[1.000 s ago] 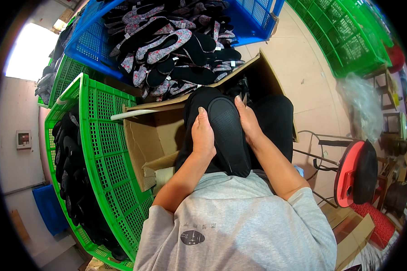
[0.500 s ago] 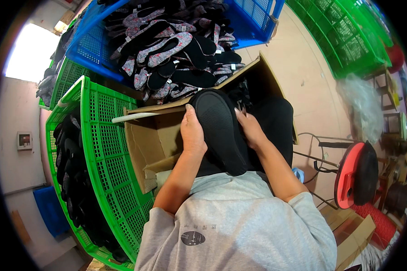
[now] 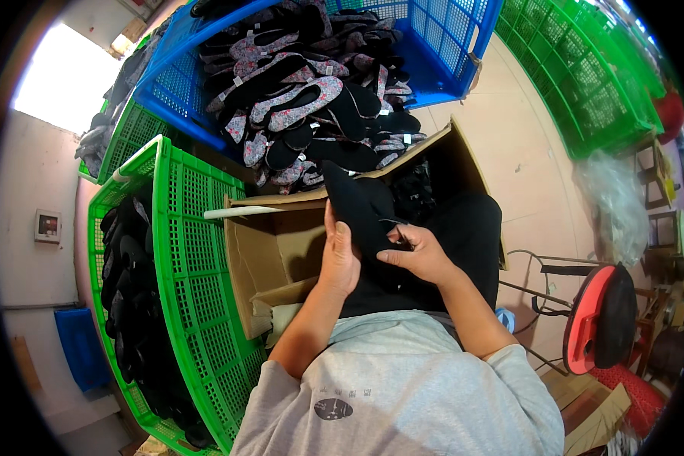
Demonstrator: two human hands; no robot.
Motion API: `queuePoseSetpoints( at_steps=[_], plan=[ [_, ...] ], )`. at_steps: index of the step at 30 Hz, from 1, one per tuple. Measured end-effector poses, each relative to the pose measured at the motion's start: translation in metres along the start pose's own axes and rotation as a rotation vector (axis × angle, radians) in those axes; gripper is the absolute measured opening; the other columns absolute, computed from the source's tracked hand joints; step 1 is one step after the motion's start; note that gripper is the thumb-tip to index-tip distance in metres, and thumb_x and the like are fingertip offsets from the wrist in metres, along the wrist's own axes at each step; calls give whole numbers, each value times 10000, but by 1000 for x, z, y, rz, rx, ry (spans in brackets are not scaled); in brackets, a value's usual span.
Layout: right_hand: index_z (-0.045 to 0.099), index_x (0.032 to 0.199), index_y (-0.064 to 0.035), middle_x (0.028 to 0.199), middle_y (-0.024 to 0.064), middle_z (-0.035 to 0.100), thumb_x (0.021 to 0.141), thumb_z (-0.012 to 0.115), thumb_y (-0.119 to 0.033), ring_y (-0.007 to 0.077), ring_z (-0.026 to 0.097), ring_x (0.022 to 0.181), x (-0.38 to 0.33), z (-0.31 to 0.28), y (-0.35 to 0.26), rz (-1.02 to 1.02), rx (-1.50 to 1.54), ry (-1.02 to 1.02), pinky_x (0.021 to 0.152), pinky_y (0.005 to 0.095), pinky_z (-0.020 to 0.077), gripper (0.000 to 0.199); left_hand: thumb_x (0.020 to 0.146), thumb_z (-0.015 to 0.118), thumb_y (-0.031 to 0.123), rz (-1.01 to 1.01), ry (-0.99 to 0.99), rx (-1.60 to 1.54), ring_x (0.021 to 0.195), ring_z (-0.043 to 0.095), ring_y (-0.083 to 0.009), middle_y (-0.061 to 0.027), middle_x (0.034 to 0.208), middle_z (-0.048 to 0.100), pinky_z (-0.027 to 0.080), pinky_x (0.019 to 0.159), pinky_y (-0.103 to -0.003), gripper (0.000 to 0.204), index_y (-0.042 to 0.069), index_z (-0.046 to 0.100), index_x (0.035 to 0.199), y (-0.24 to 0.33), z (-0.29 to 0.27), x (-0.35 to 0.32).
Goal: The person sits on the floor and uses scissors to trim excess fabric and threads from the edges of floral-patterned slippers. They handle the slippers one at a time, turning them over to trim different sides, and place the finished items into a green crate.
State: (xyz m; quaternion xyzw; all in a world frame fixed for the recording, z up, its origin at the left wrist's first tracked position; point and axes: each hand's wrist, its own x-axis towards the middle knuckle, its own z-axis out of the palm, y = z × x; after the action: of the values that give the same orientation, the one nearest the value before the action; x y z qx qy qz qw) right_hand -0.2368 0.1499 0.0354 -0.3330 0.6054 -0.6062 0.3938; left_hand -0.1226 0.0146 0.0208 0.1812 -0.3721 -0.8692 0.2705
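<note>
A black slipper [image 3: 349, 205] is tilted on its side above my lap, its toe end pointing away from me. My left hand [image 3: 340, 257] is closed around its left side, thumb toward me. Close to the slipper's opening, my right hand [image 3: 424, 258] has its fingers curled around a small dark metal tool, which looks like thread snips [image 3: 394, 235]; most of it is hidden by the fingers. Just beyond lies a heap of black slippers with flowered linings [image 3: 304, 102], in a blue crate [image 3: 448, 45].
An open cardboard box [image 3: 254, 258] stands at my knees, a white rod [image 3: 239, 212] across its corner. On the left, a tall green crate [image 3: 205, 258] holds dark slippers. To the right are a red and black round seat [image 3: 593, 319] and another green crate [image 3: 585, 76].
The slipper has turned from sole-up onto its side, showing its opening. My right hand has come lower and nearer to me along it, and the view has shifted slightly.
</note>
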Motion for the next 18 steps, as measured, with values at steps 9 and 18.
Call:
queuePoseSetpoints(
  at_steps=[9,18],
  plan=[
    [677,995,6,964,80,713,963,652,-162,128,616,781,-4,-1,-13,57,333,-46,733,265,514,173,842,701,565,-291,71,-73,1108,598,-228,-78,1277,589,503,971,-385,762,123,448,1410,6,-16,-6],
    [639,1107,-40,1010,52,682,920,692,-175,90,588,824,-6,-13,1,188,316,163,734,218,472,237,822,608,704,-358,59,-205,1077,624,-258,-133,1225,635,515,974,-404,887,5,508,1360,17,-19,1]
  ],
)
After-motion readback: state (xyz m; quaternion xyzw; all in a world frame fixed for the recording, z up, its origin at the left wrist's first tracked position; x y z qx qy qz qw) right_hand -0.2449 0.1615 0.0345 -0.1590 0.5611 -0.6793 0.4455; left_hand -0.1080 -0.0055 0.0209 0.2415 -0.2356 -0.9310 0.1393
